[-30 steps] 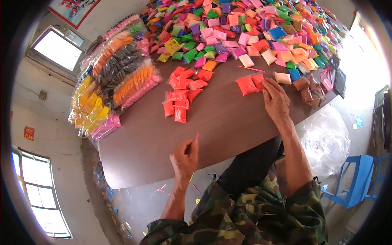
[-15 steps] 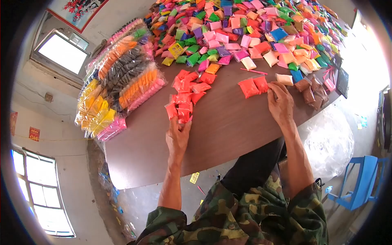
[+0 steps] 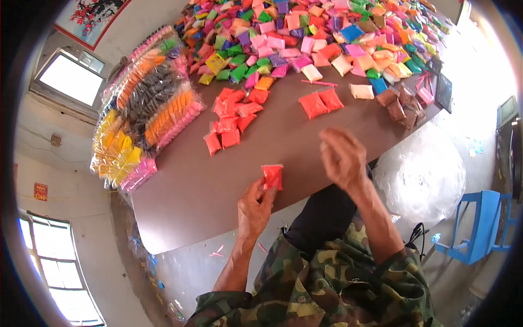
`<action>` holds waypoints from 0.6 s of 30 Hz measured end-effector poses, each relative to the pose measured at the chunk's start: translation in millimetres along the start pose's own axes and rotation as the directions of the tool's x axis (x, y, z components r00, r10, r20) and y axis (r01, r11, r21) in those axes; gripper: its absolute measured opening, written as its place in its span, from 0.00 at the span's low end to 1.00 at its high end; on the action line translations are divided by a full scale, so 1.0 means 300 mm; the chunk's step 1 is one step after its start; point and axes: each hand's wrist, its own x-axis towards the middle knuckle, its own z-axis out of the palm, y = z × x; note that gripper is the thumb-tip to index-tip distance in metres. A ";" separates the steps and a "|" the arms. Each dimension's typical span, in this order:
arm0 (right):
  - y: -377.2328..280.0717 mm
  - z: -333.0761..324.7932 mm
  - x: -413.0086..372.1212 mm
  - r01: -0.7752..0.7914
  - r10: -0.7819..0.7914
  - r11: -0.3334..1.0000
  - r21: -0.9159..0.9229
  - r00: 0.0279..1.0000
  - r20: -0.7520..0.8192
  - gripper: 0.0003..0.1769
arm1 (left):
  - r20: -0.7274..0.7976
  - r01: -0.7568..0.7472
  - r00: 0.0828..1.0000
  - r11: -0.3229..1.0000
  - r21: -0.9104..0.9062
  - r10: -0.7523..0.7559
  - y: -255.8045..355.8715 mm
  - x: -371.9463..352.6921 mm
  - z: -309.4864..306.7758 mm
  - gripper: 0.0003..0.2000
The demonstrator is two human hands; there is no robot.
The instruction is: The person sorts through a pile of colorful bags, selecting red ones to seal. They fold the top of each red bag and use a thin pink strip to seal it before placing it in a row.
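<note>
My left hand pinches a small red packet in clear wrap by its lower end, over the front part of the table. To its right, my right hand is above the table with loosely bent fingers, and I see nothing in it. Beyond the right hand, two red packets lie side by side. A cluster of several red packets rests on the table's left middle, with an orange packet just behind it.
A large heap of coloured packets covers the back of the brown table. Bundled packets in clear bags stand at the left. Brown packets and a pale packet lie right. A blue chair stands beyond the right edge.
My left hand has drawn back from the red cluster toward me with one red packet. My right hand has left the spot beside the two red packets and come nearer my body.
</note>
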 end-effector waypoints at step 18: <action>-0.290 0.205 -0.170 0.114 -0.068 0.993 -0.037 0.788 0.611 0.48 | -0.264 -0.020 0.965 0.998 -0.065 0.003 -0.134 0.092 -0.099 0.12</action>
